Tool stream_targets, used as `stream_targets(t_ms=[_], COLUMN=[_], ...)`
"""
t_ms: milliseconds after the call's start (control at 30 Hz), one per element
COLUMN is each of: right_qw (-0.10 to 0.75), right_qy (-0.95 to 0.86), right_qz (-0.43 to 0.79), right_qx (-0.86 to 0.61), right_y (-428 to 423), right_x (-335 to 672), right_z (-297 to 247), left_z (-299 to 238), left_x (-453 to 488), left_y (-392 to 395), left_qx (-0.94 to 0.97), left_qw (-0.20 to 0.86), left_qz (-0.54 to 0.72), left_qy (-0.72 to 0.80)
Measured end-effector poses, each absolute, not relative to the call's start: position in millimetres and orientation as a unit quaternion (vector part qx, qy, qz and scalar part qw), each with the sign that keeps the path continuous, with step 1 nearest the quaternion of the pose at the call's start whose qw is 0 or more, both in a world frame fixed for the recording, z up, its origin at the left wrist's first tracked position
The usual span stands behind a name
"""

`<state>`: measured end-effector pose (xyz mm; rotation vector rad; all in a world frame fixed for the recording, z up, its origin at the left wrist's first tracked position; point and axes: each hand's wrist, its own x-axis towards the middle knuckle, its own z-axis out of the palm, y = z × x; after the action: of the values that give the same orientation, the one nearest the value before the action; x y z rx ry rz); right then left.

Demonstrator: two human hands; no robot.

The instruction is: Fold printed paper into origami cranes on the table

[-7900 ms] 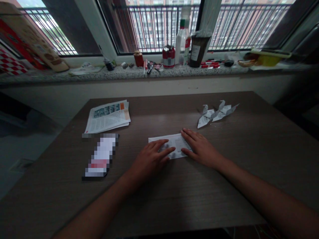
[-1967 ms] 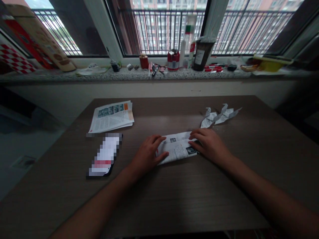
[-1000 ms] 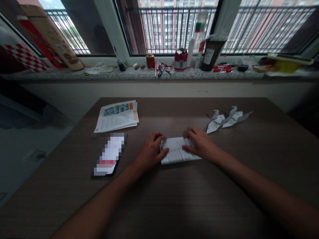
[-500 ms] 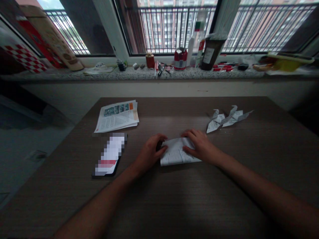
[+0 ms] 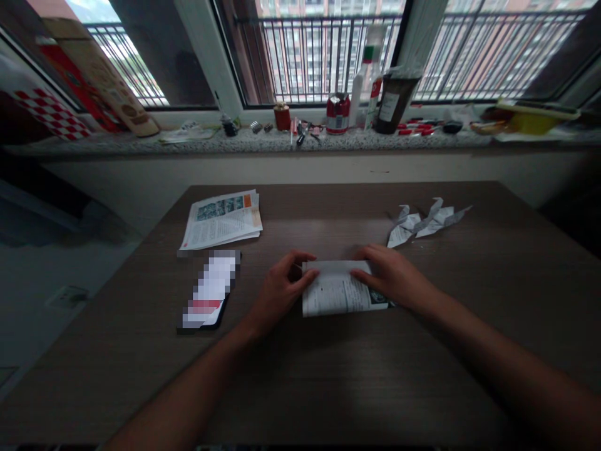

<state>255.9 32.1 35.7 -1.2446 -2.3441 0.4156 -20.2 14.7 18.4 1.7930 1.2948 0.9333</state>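
A folded sheet of printed paper (image 5: pixel 338 294) lies in front of me on the brown table, its long edge toward me. My left hand (image 5: pixel 287 283) grips its left end, thumb on top and fingers behind the far edge. With its thumb on the printed face, my right hand (image 5: pixel 387 272) holds the right end; those fingertips are partly hidden behind the paper. Beyond my right hand stand two folded paper birds (image 5: pixel 404 228), close together. A phone (image 5: pixel 211 291) with a blurred-out screen rests to the left of my left hand.
Several printed sheets (image 5: pixel 223 219) are stacked at the table's back left. Along the granite windowsill (image 5: pixel 188 147) stand a red can (image 5: pixel 338 114), a clear bottle (image 5: pixel 364 88), a dark cup (image 5: pixel 397 103) and small tools. A yellow container (image 5: pixel 533 119) sits at the sill's right.
My right hand has shifted slightly right along the paper, and more of its printed face shows, including a dark picture at the right end. My left hand stays at the left end.
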Motion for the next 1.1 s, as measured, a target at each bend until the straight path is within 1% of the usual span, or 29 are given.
stream_targets(t_ms=[167,367,633,1100], right_qw=[0.236,0.247,0.264,0.261], right_qy=[-0.838,-0.839,-0.851,-0.867], right_qz=[0.187,0.182,0.145,0.098], right_qx=[-0.455,-0.449,-0.43,-0.412], right_y=[25,22,16,14], right_x=[259,261,265,265], right_z=[36,34,36,36], left_z=[19,21,26,29], left_x=[-18,-18,-16,-16], left_y=[12,10,6,5], left_qx=[0.696,0.687,0.674,0.672], left_qw=[0.362,0.377,0.395,0.403], left_qz=[0.372,0.372,0.371,0.365], left_qy=[0.497,0.498,0.501,0.503])
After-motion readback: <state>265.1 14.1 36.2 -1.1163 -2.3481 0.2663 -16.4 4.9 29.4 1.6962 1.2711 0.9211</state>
